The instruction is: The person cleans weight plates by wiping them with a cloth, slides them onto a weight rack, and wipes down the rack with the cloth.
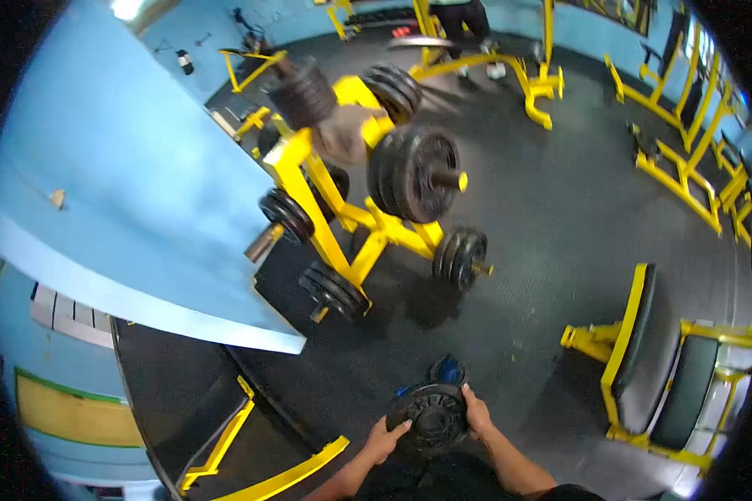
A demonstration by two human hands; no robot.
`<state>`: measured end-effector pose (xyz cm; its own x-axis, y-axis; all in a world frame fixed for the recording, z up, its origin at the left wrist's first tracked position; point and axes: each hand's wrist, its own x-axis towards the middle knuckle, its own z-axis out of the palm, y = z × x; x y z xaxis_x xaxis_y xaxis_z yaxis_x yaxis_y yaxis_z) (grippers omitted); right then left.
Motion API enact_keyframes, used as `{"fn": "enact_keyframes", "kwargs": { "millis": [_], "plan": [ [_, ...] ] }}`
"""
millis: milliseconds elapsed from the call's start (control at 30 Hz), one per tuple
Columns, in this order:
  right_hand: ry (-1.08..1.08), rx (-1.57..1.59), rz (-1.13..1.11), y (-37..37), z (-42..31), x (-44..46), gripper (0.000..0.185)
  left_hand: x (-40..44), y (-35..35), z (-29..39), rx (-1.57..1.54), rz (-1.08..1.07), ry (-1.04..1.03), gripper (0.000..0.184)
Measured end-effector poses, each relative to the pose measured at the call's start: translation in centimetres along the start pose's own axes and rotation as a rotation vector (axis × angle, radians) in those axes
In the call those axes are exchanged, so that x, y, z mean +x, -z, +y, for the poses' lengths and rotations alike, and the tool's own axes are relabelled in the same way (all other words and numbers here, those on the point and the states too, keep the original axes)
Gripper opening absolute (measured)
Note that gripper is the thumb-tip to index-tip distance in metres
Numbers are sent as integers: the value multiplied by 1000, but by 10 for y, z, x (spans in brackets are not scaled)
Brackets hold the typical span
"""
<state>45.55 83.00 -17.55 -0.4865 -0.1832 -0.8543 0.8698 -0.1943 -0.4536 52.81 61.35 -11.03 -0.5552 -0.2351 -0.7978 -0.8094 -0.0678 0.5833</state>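
In front of my body I hold a round black weight plate [430,420] with raised lettering on its face. My left hand [382,440] grips its left edge, the thumb lying over the rim. On the opposite edge, my right hand [477,414] is closed around the rim. Just beyond the plate, a dark and blue item [449,371] shows near the floor, partly hidden; it may be a shoe. Farther ahead stands a yellow weight-plate rack [330,238], apart from both hands, with black plates [416,173] on its pegs.
A black-padded yellow bench [635,351] stands to the right. A blue wall [134,184] with a white lower edge juts in at the left. Yellow frame parts [226,434] lie lower left. Across the room, a person [464,21] is near a yellow machine [510,67].
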Motion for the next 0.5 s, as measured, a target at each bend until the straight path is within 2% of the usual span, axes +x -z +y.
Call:
{"fn": "enact_keyframes", "kwargs": {
  "millis": [33, 67, 100, 133, 233, 300, 333, 367, 400, 467, 500],
  "plan": [
    [32, -30, -13, 0, -13, -5, 73, -26, -7, 32, 68, 55, 18, 60],
    [98, -38, -30, -2, -27, -11, 70, -51, -13, 72, 80, 16, 53, 60],
    [162, -47, -49, -5, -39, -20, 67, -57, -14, 78, 48, 24, 29, 60],
    [118, 51, -68, -8, -50, -26, 60, -60, -14, 83, -2, -4, -8, 60],
    [208, -100, -167, -8, -61, -14, 55, -47, -3, 90, -102, -53, -47, 57],
    [223, -34, -215, -30, -79, -35, 52, -17, 14, 79, -95, -225, 0, 83],
    [169, -74, -144, -48, -95, -55, 51, 6, 22, 69, -109, -239, -25, 83],
    [106, -110, -69, -61, -104, -63, 50, 31, 30, 53, -97, -229, -23, 74],
    [117, -128, -58, -64, -102, -51, 50, 47, 37, 46, -86, -218, -15, 66],
    [78, 47, -143, -74, -91, -14, 48, 58, 57, 59, -126, -242, -27, 65],
    [81, 34, -130, -84, -94, -4, 48, 60, 68, 68, -149, -256, -27, 65]
  ]
}}
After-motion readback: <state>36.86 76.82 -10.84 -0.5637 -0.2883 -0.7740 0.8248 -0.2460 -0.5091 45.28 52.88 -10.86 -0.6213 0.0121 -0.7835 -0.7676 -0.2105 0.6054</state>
